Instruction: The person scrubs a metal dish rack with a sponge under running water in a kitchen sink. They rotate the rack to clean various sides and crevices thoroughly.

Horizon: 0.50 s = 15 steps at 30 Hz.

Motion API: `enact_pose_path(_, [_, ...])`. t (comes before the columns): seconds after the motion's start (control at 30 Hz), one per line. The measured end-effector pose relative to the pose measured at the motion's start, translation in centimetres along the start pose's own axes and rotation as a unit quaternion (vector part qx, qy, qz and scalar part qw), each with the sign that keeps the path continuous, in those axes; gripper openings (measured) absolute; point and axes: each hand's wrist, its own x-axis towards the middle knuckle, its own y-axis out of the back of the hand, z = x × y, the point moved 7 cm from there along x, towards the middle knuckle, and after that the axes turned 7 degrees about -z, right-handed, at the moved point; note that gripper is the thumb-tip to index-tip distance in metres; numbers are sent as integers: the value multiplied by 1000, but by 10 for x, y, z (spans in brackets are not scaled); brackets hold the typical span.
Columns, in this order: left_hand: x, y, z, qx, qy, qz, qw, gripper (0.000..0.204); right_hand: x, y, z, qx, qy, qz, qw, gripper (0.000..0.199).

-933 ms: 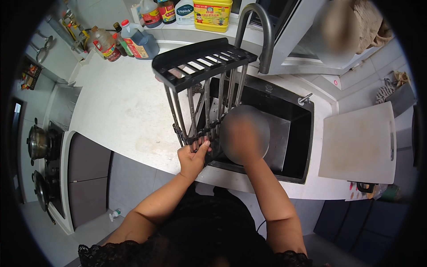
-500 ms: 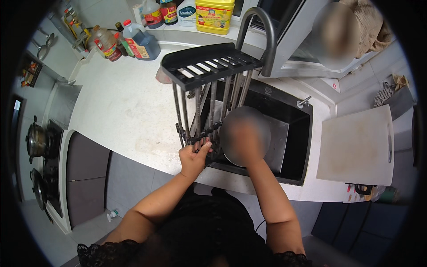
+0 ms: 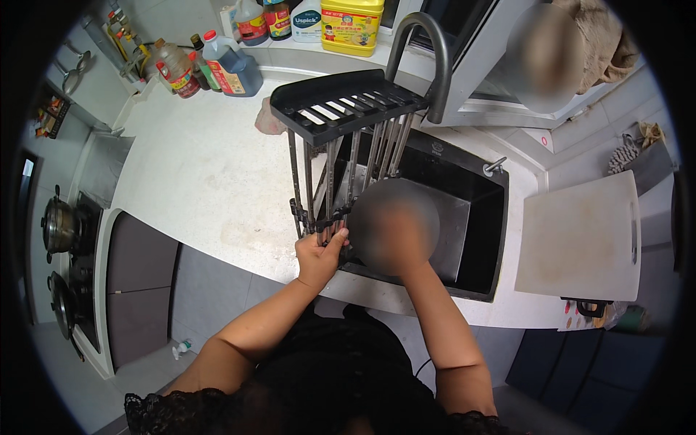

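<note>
Over the left edge of the sink [image 3: 484,225], a black-topped rack [image 3: 341,129], likely stiff, fairly light and slick if wet, has its lower metal bars [image 3: 329,174] gripped by the left hand [image 3: 319,259], sensible hold; right hand [image 3: 400,235] blurred, can't tell its grip.

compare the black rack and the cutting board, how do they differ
The rack is mostly dark; the cutting board is pale. The rack is an open frame with a slotted top; the cutting board is a flat slab. The left hand grips the rack, while no hand touches the cutting board. Both have openings: the rack's slots and the cutting board's handle slot.
</note>
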Motion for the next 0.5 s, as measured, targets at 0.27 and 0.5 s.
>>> enact_pose_path(0.27, [0, 2, 0, -10, 10, -17, 1000, 11, 1, -26, 11, 15, -59, 51, 997, 23])
enact_pose_path(0.5, [0, 1, 3, 24, 30, -10, 999, 11, -16, -18, 26, 160, -83, 107, 978, 16])
